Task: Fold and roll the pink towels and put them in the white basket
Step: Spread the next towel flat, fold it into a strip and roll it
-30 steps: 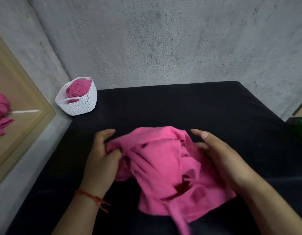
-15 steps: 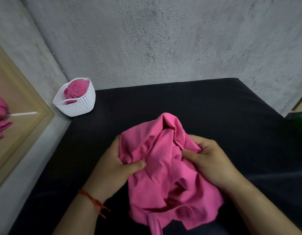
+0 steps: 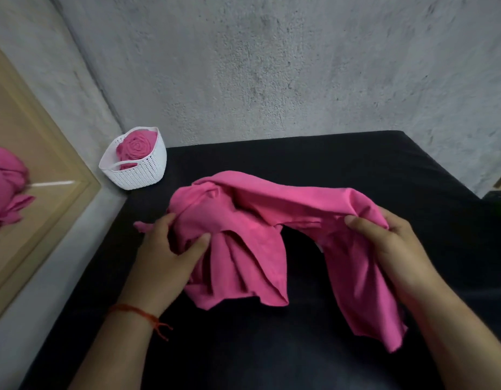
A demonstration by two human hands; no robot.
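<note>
The black surface (image 3: 342, 164) lies open to the far and right of the crumpled pink towel (image 3: 243, 229); at the far left corner the white basket (image 3: 143, 174) stands close to the grey wall (image 3: 271, 66), a rolled towel (image 3: 135, 146) filling its far part

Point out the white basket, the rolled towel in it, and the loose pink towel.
white basket (image 3: 144, 172), head view, perforated front wall.
rolled towel (image 3: 136, 145), head view, spiral end of the roll.
loose pink towel (image 3: 243, 218), head view, bunched middle of the cloth.
</note>
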